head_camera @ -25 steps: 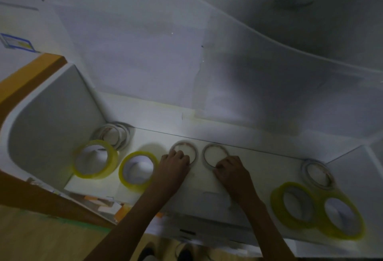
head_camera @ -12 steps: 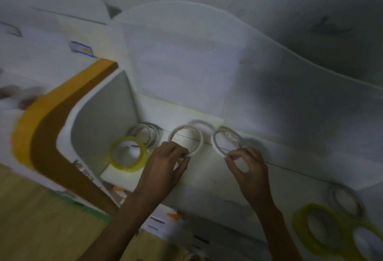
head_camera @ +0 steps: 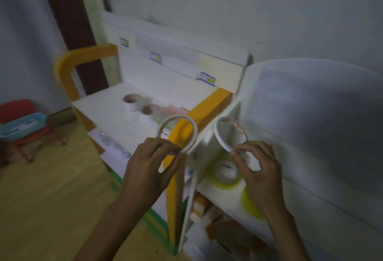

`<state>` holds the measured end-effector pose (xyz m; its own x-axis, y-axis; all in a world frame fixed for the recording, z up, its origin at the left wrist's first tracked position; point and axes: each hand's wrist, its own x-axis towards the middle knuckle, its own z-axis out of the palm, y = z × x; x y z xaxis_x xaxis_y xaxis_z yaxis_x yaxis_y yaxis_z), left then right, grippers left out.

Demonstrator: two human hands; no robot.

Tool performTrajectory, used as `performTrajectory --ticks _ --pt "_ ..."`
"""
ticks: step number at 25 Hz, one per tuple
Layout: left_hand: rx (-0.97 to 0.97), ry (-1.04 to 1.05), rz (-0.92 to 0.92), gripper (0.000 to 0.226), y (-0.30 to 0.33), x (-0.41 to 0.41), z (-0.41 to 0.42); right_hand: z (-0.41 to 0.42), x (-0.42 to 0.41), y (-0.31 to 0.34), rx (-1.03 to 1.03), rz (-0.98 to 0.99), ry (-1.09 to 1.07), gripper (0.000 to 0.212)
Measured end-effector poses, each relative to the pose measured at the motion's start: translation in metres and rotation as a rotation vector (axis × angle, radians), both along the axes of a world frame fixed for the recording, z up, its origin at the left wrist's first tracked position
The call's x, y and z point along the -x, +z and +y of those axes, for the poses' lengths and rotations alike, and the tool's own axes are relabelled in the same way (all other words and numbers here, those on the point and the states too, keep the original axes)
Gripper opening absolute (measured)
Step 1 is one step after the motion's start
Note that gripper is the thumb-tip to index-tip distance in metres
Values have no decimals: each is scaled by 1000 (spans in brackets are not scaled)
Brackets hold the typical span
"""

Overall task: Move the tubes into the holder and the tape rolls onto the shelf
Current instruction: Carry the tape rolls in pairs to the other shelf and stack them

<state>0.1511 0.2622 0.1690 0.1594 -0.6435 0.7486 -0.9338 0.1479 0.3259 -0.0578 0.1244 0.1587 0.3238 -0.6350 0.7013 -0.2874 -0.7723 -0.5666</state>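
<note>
Both hands, left hand and right hand, have lifted thin white tape rings, each pinching one; next, setting them on the orange-edged white shelf ahead-left.

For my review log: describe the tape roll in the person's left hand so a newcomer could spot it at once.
Start at the orange-edged side panel of the white shelf unit. Just in front of its curved lower end, the left hand pinches a thin white tape ring upright. Unlike the right hand's ring, orange shows through its hole.
</note>
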Motion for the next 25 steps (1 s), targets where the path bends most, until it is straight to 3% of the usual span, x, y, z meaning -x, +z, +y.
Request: performTrajectory --ticks 8,13,18,25 --pt "-21 217 22 10 -16 -173 96 66 -197 -3 65 43 224 11" --pt "-59 348 61 12 -32 -256 124 75 -299 -20 -55 86 343 3" --pt "-103 377 54 18 -51 -337 109 58 -387 -48 -118 158 385 16" --pt "-169 298 44 14 -70 -456 25 -5 -487 -66 -137 136 313 13"
